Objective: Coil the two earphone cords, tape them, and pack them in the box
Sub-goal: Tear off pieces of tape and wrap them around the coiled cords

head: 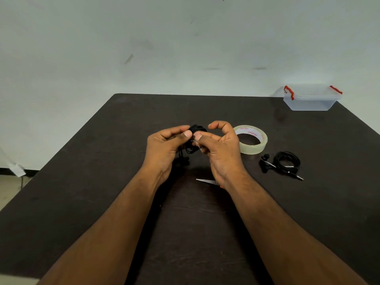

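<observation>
Dark table, black coiled cord bunched in tight loops, left grip and right grip both pinching it

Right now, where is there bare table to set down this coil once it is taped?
The dark table is bare along its whole left side, and between the clear tape roll and the lidded clear plastic box with red clips. It is crowded on the right: tape roll, second black coiled earphone cord, and scissors under the right wrist.
</observation>
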Motion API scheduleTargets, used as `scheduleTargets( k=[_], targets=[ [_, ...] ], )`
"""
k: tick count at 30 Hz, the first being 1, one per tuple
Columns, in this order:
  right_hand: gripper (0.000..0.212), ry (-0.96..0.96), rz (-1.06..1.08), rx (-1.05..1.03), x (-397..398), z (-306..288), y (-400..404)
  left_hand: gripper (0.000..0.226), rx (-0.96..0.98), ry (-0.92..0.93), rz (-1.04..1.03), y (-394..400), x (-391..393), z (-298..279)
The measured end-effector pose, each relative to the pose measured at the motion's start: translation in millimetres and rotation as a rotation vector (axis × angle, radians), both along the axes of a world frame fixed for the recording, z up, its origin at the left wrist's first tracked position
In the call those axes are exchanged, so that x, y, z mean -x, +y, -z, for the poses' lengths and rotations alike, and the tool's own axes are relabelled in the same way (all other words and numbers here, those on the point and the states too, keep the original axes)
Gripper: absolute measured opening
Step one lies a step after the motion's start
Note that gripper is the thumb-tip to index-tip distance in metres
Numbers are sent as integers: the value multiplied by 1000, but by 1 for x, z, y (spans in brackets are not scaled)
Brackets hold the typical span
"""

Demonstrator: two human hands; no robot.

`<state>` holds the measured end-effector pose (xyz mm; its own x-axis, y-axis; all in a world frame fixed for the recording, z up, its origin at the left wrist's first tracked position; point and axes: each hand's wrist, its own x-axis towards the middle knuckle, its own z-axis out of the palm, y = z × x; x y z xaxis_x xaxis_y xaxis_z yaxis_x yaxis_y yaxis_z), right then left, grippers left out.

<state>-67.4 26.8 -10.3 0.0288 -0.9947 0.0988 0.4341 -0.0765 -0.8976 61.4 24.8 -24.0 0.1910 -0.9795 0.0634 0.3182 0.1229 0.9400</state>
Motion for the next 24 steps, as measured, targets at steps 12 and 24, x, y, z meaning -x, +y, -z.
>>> scheduleTargets(
  k=[12,24],
  targets=[
    [37,-140,-74,-262,7,-2,-3,27,485,-809,-170,-8,-9,15],
    [11,181,-44,-61,11,-8,-4,17,420,-653,-320,0,-2,8]
  ],
)
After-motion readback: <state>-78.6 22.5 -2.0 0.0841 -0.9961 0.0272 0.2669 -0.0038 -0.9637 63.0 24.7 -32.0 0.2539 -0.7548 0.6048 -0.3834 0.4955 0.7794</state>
